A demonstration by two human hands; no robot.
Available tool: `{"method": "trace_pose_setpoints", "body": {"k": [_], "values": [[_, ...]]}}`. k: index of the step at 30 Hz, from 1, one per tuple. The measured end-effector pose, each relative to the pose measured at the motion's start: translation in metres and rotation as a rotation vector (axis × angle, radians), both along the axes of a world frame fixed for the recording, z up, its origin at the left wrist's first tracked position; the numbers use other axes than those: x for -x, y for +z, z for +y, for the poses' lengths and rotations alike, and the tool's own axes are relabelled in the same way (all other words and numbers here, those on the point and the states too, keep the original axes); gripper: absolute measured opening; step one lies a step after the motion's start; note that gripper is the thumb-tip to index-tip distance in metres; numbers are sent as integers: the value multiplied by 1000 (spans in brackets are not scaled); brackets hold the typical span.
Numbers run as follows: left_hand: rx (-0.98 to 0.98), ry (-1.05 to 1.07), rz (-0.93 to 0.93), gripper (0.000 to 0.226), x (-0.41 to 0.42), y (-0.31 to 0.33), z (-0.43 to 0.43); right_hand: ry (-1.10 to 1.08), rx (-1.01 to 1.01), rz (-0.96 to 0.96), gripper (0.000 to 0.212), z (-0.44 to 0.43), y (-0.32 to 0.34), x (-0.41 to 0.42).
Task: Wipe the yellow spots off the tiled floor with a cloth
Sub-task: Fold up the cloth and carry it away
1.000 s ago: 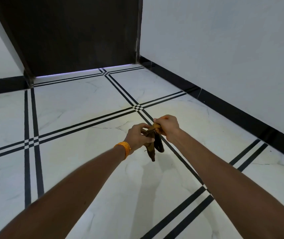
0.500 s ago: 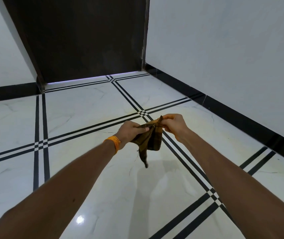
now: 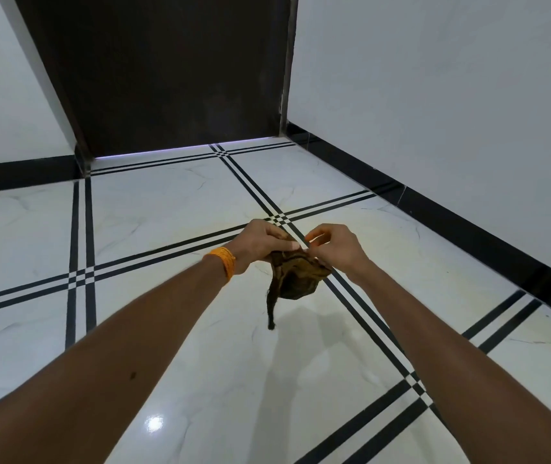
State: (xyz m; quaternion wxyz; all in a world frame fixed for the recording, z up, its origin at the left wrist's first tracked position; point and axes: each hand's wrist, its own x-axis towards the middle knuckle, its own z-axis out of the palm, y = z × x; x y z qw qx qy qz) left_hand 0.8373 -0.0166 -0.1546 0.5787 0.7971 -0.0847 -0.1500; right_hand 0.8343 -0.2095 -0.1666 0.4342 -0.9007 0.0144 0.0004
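Observation:
A small dark brown and yellow cloth point(image 3: 295, 279) hangs in the air above the white marble floor point(image 3: 166, 209), bunched, with one thin end dangling. My left hand point(image 3: 257, 244), with an orange band at the wrist, pinches the cloth's upper left edge. My right hand point(image 3: 332, 247) pinches its upper right edge with curled fingers. Both arms stretch forward from the bottom of the view. I see no yellow spots on the tiles shown.
The floor has white tiles crossed by double black lines point(image 3: 83, 276). A dark door point(image 3: 173, 72) stands at the back. White walls with a black skirting point(image 3: 468, 229) run along the right and the back left.
The cloth was spread between the hands half a second ago and is now gathered into a rounder bunch. Both hands sit closer together, and the camera has tilted up slightly.

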Motion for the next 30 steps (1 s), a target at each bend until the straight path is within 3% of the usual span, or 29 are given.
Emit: {"method": "trace_pose_setpoints", "body": {"k": [2,4,7,9,12,14,18,26,30], "values": [[-19,22,-49,9,0,5,-4,102,34,66,33,8,-4,0],[-148,-37,-116,19,-2,8,-9,257,28,111,38,8,-10,2],[-396,-195,-178,20,0,12,-19,406,-78,170,36,3,-10,5],[-421,-223,-179,17,-1,12,-18,438,-94,178,34,3,-11,7],[-352,-214,-136,4,-1,14,-10,342,-190,69,18,-1,-15,8],[-282,-229,-50,12,-2,10,-2,182,-253,-41,5,-7,-12,7],[-308,-297,116,19,1,-5,14,83,-257,-111,14,-13,11,2],[177,-135,-48,29,-2,14,15,139,-198,14,21,-21,16,3],[126,-79,-202,26,0,24,-8,276,-250,45,23,-5,8,10]]}}
